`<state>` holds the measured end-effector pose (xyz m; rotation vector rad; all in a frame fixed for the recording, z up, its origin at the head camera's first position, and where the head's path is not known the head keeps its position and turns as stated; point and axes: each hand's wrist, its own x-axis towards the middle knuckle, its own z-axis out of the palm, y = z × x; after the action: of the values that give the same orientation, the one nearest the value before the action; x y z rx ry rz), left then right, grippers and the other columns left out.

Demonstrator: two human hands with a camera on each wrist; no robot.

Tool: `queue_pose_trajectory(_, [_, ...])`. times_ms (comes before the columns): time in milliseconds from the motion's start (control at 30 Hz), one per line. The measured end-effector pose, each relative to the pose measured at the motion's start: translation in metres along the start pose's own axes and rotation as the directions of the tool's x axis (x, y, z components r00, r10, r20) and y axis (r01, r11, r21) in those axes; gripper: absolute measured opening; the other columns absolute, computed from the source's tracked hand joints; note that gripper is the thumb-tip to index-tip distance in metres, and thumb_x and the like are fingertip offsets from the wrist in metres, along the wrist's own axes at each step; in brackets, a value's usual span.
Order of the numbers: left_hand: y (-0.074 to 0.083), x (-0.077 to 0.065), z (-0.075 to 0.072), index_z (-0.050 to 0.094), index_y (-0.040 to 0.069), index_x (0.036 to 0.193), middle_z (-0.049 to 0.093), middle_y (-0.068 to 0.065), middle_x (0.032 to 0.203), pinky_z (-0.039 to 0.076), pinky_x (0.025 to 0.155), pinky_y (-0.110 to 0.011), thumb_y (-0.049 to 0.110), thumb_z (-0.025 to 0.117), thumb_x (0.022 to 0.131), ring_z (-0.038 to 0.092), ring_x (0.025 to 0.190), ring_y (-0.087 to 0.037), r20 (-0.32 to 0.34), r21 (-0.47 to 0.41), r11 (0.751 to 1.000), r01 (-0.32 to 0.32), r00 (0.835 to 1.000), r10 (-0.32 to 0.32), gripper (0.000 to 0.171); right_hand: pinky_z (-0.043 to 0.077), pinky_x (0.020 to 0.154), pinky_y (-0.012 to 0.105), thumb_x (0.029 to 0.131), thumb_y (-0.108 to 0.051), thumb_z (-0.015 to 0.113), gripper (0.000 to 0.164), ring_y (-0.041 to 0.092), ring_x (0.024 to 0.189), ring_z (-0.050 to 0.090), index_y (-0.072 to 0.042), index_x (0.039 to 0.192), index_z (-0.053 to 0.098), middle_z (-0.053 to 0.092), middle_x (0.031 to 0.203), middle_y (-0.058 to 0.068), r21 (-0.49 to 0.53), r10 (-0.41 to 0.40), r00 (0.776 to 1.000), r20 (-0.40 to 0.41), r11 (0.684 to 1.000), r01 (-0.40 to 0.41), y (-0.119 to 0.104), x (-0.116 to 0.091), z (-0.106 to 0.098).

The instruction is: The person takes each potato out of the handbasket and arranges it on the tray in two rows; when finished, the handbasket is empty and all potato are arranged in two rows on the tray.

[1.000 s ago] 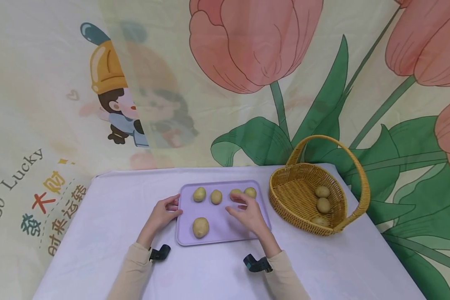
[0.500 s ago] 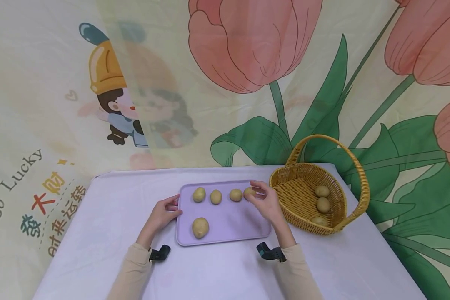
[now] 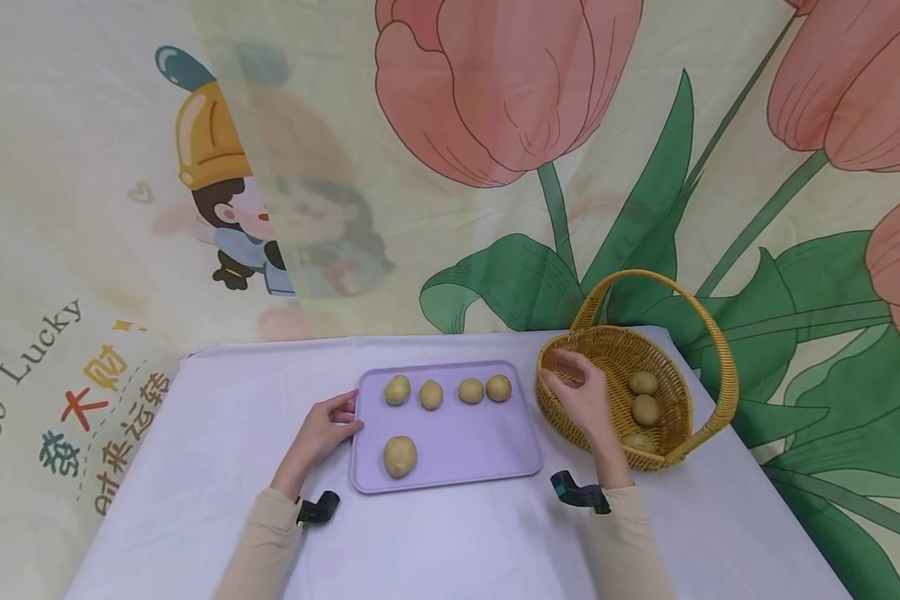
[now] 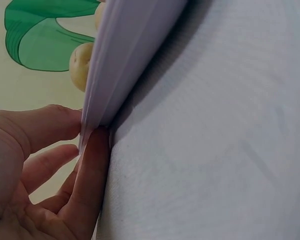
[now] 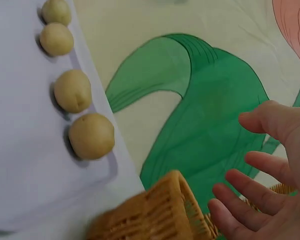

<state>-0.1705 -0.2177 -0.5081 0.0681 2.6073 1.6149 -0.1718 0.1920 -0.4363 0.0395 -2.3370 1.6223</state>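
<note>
My left hand [image 3: 324, 429] grips the left edge of the lilac tray [image 3: 457, 483]; in the left wrist view the thumb [image 4: 60, 125] meets the rim while a finger reaches under it. A row of several small potatoes [image 3: 431, 394] lies along the tray's far side. One bigger potato [image 3: 401, 457] sits near the front left. Over the left side of the wicker basket [image 3: 570, 429] is my right hand [image 3: 581, 396], holding nothing, its fingers spread and slightly bent in the right wrist view. Three potatoes [image 3: 646, 409] rest along the basket's right side.
A tall arched handle [image 3: 727, 367] rises over the basket. White cloth [image 3: 420, 542] covers the table, and a printed tulip curtain [image 3: 510, 100] hangs directly behind its back edge. Each wrist wears a black camera [image 3: 320, 507].
My right hand has moved right, from above the potato row, past the tray's right end, to over the basket. The left hand stays at the tray edge; the potatoes keep their places.
</note>
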Motion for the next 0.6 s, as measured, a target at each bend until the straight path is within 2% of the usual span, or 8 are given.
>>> queue_pose_trajectory(67, [0.0, 0.0, 0.0, 0.051, -0.009, 0.137, 0.061, -0.023, 0.109, 0.051, 0.071, -0.017, -0.005, 0.071, 0.082, 0.065, 0.094, -0.028, 0.002, -0.002, 1.0, -0.003, 1.0, 0.003, 0.059, 0.048, 0.085, 0.017, 0.089, -0.01, 0.072, 0.04, 0.038, 0.116, 0.058, 0.007, 0.124, 0.062, 0.062, 0.123, 0.025, -0.006, 0.017, 1.0, -0.002, 1.0, -0.017, 0.002, 0.0, -0.007])
queue_pose_trajectory(233, [0.0, -0.001, -0.001, 0.051, -0.01, 0.137, 0.061, -0.024, 0.11, 0.051, 0.07, -0.017, -0.005, 0.072, 0.082, 0.065, 0.093, -0.028, 0.005, 0.0, 1.0, -0.008, 1.0, 0.008, 0.059, 0.044, 0.083, 0.009, 0.091, -0.012, 0.07, 0.043, 0.037, 0.121, 0.054, 0.006, 0.128, 0.059, 0.058, 0.129, 0.025, 0.0, 0.077, 0.997, -0.002, 0.997, -0.077, 0.005, -0.003, -0.024])
queue_pose_trajectory(300, [0.0, -0.001, 0.0, 0.051, -0.01, 0.137, 0.061, -0.024, 0.11, 0.051, 0.071, -0.017, -0.005, 0.071, 0.082, 0.064, 0.093, -0.027, 0.003, -0.004, 1.0, -0.003, 1.0, 0.003, 0.059, 0.043, 0.082, 0.007, 0.091, -0.012, 0.069, 0.044, 0.038, 0.122, 0.053, 0.007, 0.129, 0.057, 0.057, 0.13, 0.025, -0.001, 0.099, 0.995, -0.009, 0.995, -0.099, 0.006, -0.003, -0.03])
queue_pose_trajectory(500, [0.0, -0.001, 0.0, 0.051, -0.009, 0.137, 0.061, -0.023, 0.11, 0.051, 0.071, -0.017, -0.004, 0.072, 0.082, 0.064, 0.092, -0.024, 0.002, -0.009, 1.0, 0.005, 1.0, -0.005, 0.059, 0.042, 0.079, 0.006, 0.094, -0.024, 0.067, 0.049, 0.035, 0.125, 0.051, 0.001, 0.135, 0.055, 0.054, 0.135, 0.02, -0.071, 0.181, 0.982, -0.043, 0.98, -0.184, 0.016, -0.004, -0.05])
queue_pose_trajectory(600, [0.001, -0.001, 0.0, 0.051, -0.009, 0.137, 0.061, -0.023, 0.11, 0.051, 0.07, -0.017, -0.004, 0.072, 0.082, 0.064, 0.092, -0.024, 0.003, -0.008, 1.0, 0.002, 1.0, -0.002, 0.059, 0.04, 0.08, 0.007, 0.095, -0.027, 0.065, 0.05, 0.035, 0.124, 0.051, 0.0, 0.135, 0.054, 0.051, 0.135, 0.02, -0.109, 0.196, 0.979, -0.056, 0.974, -0.201, 0.02, -0.006, -0.057])
